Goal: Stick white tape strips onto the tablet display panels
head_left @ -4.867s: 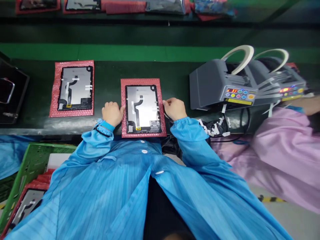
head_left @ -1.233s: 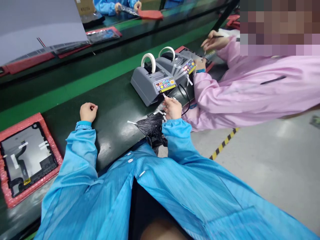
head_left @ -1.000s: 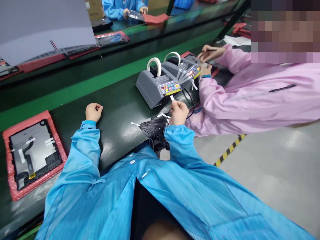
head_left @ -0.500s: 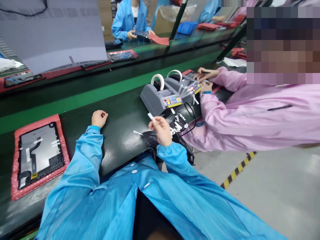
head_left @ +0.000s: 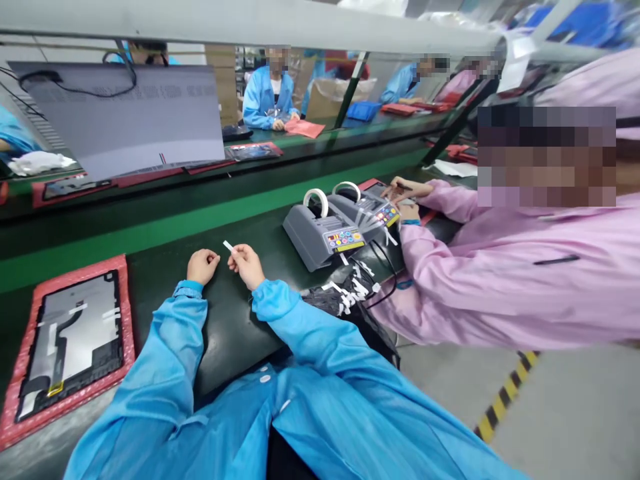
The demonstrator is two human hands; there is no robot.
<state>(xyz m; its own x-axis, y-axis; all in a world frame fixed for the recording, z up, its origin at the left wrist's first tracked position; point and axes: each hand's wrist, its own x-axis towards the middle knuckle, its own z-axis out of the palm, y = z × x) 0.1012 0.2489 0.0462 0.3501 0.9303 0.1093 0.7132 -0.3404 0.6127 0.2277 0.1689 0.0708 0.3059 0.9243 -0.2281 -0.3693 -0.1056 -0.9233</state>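
My right hand (head_left: 246, 264) pinches a short white strip of tape (head_left: 228, 245) and holds it just above the dark green belt (head_left: 235, 320). My left hand (head_left: 202, 265) is curled in a loose fist on the belt, a little left of the strip, and nothing shows in it. A tablet back panel (head_left: 75, 340) lies on a red bubble-wrap mat (head_left: 126, 313) at the left, apart from both hands. Two grey tape dispensers (head_left: 323, 228) stand to the right of my right hand.
A black bag stuck with white tape pieces (head_left: 350, 297) hangs at the belt's near edge. A person in a pink coat (head_left: 500, 273) leans over the belt on the right. A grey board (head_left: 125, 120) and more red-matted panels sit on the far line, with people in blue.
My right hand pulled a tape strip from the dispenser and carried it left, close to my left hand. The view lifted and swung; my left hand stayed fisted on the belt.
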